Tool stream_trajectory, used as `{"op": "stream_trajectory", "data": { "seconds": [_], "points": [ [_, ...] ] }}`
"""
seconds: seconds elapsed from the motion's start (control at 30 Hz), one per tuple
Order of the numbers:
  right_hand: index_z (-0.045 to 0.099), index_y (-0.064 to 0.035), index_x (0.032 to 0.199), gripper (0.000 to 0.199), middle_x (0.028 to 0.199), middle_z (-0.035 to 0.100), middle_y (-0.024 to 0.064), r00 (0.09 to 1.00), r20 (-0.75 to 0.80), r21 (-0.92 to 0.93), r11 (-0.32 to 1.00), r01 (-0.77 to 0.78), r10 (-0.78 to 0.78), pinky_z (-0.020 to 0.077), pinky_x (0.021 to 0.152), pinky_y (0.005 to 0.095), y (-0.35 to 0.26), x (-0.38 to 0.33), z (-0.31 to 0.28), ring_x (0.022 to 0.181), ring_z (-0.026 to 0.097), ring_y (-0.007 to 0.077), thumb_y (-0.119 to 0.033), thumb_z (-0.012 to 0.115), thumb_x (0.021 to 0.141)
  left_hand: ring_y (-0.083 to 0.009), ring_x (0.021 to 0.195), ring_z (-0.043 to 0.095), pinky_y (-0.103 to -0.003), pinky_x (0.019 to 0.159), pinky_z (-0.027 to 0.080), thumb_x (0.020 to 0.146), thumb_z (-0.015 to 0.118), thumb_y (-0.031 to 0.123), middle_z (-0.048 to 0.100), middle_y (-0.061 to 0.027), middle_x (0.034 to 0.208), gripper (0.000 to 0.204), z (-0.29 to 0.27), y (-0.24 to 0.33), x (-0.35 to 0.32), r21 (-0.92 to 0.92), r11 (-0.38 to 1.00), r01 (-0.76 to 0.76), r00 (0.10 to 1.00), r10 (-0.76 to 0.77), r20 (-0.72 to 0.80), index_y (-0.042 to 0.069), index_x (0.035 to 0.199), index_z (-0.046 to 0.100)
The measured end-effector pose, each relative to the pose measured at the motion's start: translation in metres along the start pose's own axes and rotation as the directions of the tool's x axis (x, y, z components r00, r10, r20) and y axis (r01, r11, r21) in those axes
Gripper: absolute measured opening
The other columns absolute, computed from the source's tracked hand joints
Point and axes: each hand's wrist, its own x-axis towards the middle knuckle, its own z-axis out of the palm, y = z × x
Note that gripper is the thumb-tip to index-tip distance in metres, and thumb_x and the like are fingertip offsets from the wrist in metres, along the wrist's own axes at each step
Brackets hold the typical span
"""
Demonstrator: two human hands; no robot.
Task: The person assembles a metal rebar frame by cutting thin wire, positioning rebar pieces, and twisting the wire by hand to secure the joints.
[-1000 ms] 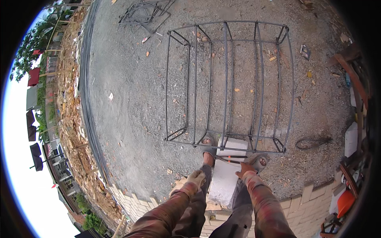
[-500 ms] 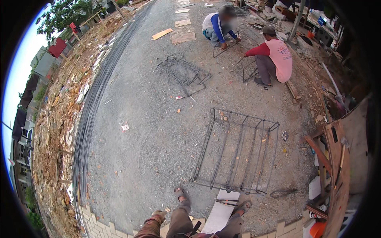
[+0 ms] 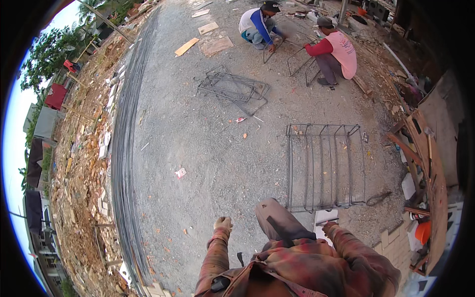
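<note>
My left hand (image 3: 223,223), pale as if gloved, is held out over the gravel in a fist, with nothing seen in it. Low beside my bent knee, my right hand (image 3: 329,227) reaches down to a white board (image 3: 325,216). A dark, slim two-handled tool (image 3: 328,220), like pincers, shows right at its fingers. These look closed, but my sleeve and the small size hide what they grip. Just beyond the board lies a cage of bent steel bars (image 3: 308,163), touching neither hand.
Two people, one in a blue-and-white top (image 3: 255,24), one in pink and red (image 3: 341,52), squat at the far right with bent bars. A pile of steel frames (image 3: 232,86) lies mid-ground. Long rebars (image 3: 126,148) run along the left. A wooden bench (image 3: 430,198) stands right.
I have bent down, and my knee and both sleeves have come into view. My right hand has appeared at the tool on the board. My left fist has moved forward.
</note>
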Motion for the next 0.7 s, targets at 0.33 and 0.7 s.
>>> {"op": "stream_trajectory", "data": {
  "seconds": [0.33,0.7],
  "points": [
    [0.066,-0.0116,0.097,0.034,0.096,0.065,0.0141,0.782,-0.52,0.477,0.642,0.6,-0.345,0.0468,0.082,0.0359,-0.358,0.005,-0.109,0.092,0.061,0.0299,-0.036,0.06,0.075,-0.0169,0.067,0.059,-0.032,0.056,0.048,0.082,0.062,0.026,0.06,-0.0056,0.081,0.029,-0.102,0.076,0.06,0.273,0.962,0.024,0.988,-0.065,0.142,0.005,0.101,0.056],
    [0.063,-0.0011,0.093,0.039,0.091,0.062,0.0196,-0.074,0.32,0.143,-0.029,0.989,-0.945,0.0469,0.075,0.0424,-0.551,0.121,-0.158,0.084,0.059,0.0347,-0.038,0.06,0.078,-0.0133,0.071,0.058,-0.029,0.063,0.048,0.082,0.062,0.027,0.063,-0.0053,0.08,0.026,-0.134,0.425,0.142,0.665,0.711,-0.229,0.789,-0.264,0.554,0.002,0.087,0.062]
  ]
}}
